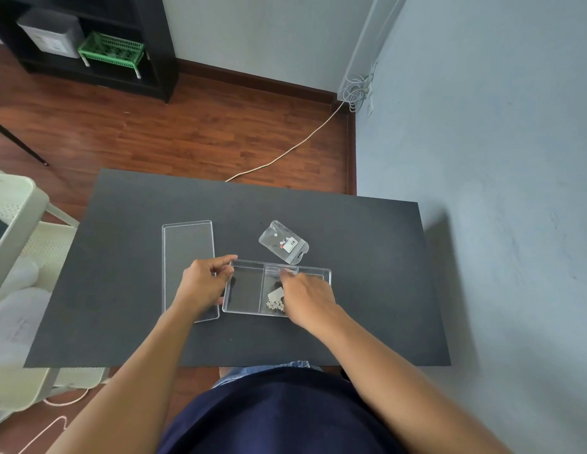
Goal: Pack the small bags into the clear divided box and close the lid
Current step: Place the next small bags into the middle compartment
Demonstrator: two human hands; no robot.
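On matte table point(367, 290), clear rectangular box point(244, 309), flat lid point(187, 244)

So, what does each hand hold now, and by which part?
Left hand grips the clear box at its left end; right hand pinches a small bag by its top edge.

head-worn view, looking steeply down, table point(128, 257) near

arms: bare, no sleeves in view | top point(279, 417): dark navy | legwear point(266, 370): blue denim
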